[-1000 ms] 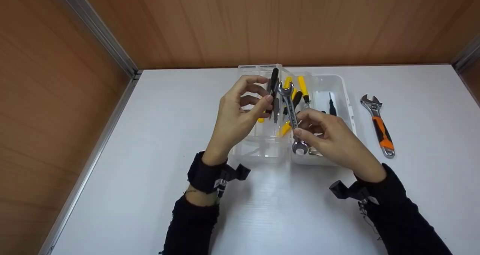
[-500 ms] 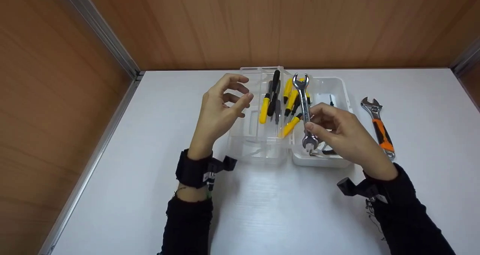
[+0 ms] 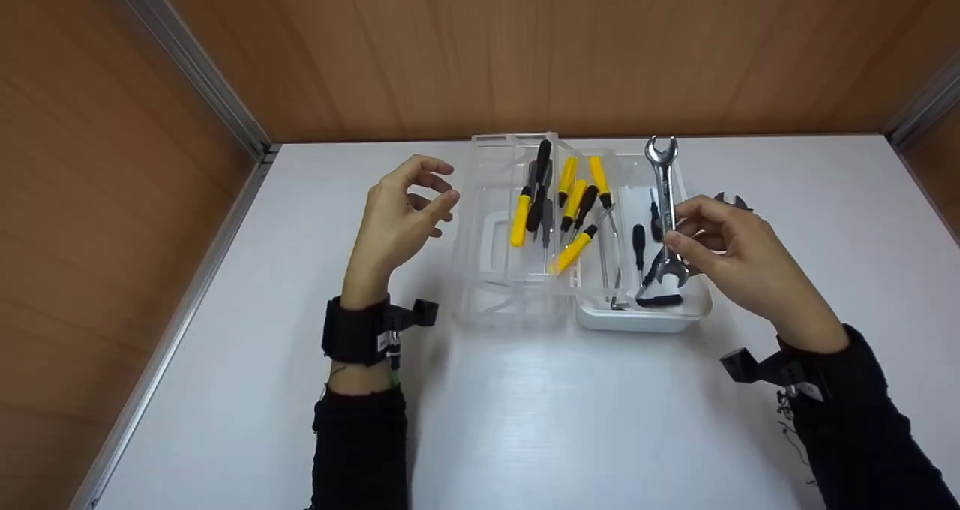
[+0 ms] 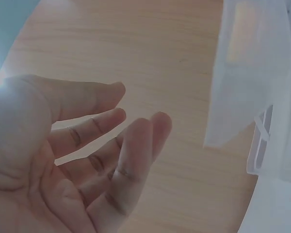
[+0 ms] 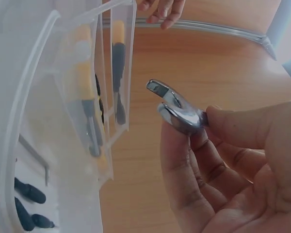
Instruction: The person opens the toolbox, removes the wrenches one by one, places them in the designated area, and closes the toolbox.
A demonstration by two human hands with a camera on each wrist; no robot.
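Note:
My right hand [image 3: 724, 244] pinches a silver double open-end spanner [image 3: 664, 202] and holds it upright over the right edge of a clear plastic toolbox [image 3: 517, 300]. The right wrist view shows the spanner's jaw end [image 5: 177, 109] sticking out above my fingers [image 5: 184, 160]. My left hand [image 3: 401, 217] hovers left of the toolbox, fingers loosely curled, holding nothing; the left wrist view shows the same hand [image 4: 87, 160] empty beside the box wall [image 4: 252, 87]. Several yellow and black screwdrivers [image 3: 559, 206] lie in the box's clear tray.
The box's white base [image 3: 637, 319] holds black-handled tools [image 3: 649, 270]. An adjustable wrench's head [image 3: 731, 199] peeks out behind my right hand. Wooden walls [image 3: 525, 45] close off the back and left of the white table [image 3: 562, 420].
My right hand carried the spanner rightward, from over the tray to the box's right edge. My left hand drew back to the left, away from the box, still empty.

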